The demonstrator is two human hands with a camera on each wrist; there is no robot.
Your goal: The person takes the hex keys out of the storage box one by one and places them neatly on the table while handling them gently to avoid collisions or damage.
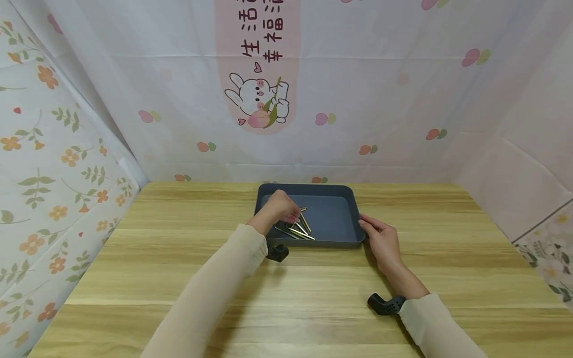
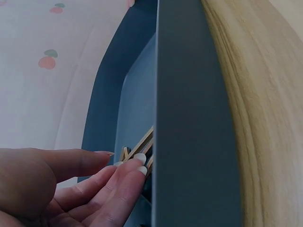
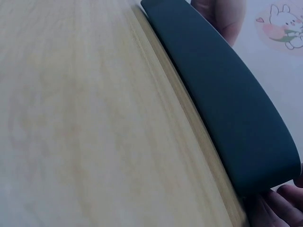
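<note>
Left grip point(image 1: 282, 206) is bent over the left side of the tray point(image 1: 331, 214), with its finger tips down by the sticks point(image 1: 302, 233). Its thumb and fingers are close together, with a small gap to see in the left wrist view. I cannot tell if it has hold of a stick or only touches some. It reaches in from above, maybe because the tray has raised sides and the sticks lie low inside. The left arm comes from the near left and goes over the tray's edge, and the wrist tips down.

The sticks are thin and shiny, some of them gold, and lie in a loose, crossed heap in the left part of the tray. Its sides would stop them from rolling off. The tray sits flat on the worktop point(image 1: 295, 288).

Right grip point(image 1: 382, 241) is at the tray's right side, near the front corner. It is nearly closed on the wall: the thumb is by the rim and the bent fingers are at the outside. That looks like a way to stop the tray from sliding. The right arm comes from the near right, low over the worktop.
</note>
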